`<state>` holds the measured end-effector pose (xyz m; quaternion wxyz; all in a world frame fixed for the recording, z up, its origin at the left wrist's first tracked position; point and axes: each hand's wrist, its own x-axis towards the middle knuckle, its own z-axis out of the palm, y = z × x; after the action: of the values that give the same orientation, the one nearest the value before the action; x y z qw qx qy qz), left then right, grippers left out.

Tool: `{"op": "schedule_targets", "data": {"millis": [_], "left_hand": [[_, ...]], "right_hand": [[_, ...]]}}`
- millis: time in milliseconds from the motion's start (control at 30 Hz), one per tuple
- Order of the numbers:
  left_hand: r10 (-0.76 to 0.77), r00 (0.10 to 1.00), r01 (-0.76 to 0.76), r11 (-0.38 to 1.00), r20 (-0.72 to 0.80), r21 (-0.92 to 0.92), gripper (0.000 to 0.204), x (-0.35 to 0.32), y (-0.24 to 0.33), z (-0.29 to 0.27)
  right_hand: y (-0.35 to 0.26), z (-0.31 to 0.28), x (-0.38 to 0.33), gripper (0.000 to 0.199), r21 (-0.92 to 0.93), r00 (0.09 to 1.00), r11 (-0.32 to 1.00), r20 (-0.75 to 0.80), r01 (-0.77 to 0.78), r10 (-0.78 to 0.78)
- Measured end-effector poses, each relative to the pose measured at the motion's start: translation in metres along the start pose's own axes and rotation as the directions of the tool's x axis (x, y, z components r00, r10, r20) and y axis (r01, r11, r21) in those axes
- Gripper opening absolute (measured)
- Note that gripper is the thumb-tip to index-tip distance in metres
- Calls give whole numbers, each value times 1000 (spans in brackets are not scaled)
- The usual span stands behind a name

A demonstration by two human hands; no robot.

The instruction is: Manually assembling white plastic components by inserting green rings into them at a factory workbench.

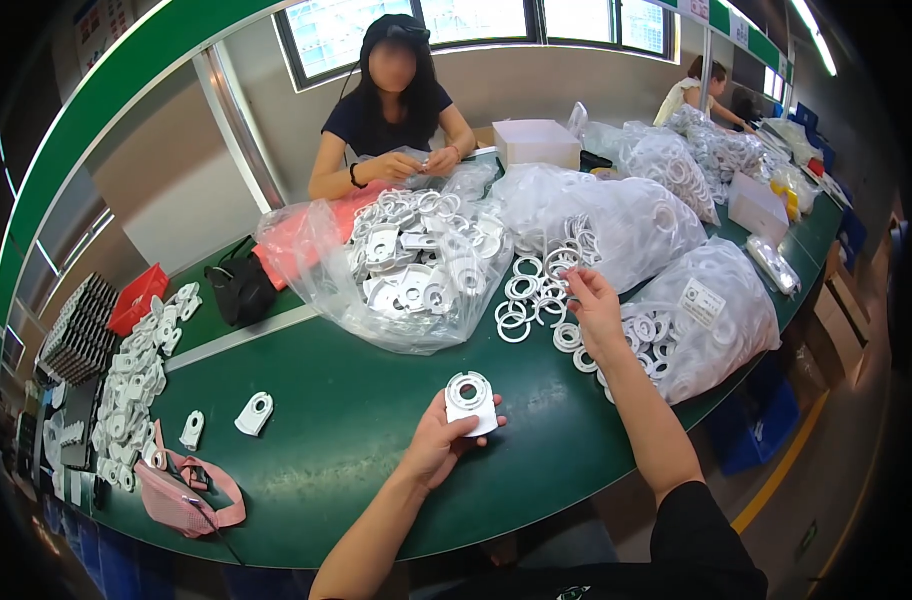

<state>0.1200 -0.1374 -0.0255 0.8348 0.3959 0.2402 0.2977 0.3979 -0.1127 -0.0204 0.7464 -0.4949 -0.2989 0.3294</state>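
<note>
My left hand (440,438) is closed around a white plastic bracket (470,403), a flat plate with a ring-shaped opening at its upper end. The thumb lies across its lower part. Farther right, my right hand (593,303) reaches over loose white rings (522,288), its fingertips pinched at the edge of a white ring (560,262). A large clear bag (326,300) heaped with white plastic parts (408,270) stands open beyond my left hand. Beside my right forearm, more rings spill from a clear bag (721,310) with a white label.
Across the green table (316,400) sits a person (391,110) handling a small piece. Two white parts (256,413) lie on the left, near a pink pouch (186,500), a long heap of parts (131,390) and a red bin (138,296). Another person (698,88) works far right.
</note>
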Motion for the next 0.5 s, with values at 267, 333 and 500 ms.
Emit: {"op": "schedule_targets", "data": {"millis": [267,333,500], "left_hand": [[46,999,-44,982,-9,183,50,-1,-3,2],[29,999,-26,980,-15,199,50,-2,-2,1],[-8,1000,11,970,-13,242,50,-1,-2,3]], "right_hand": [[-1,46,-63,11,-319,736,808,649,495,-194],[-2,53,-73,11,-310,605,649,740,695,-295],[1,54,-80,12,-295,545,620,797,727,-260]]}}
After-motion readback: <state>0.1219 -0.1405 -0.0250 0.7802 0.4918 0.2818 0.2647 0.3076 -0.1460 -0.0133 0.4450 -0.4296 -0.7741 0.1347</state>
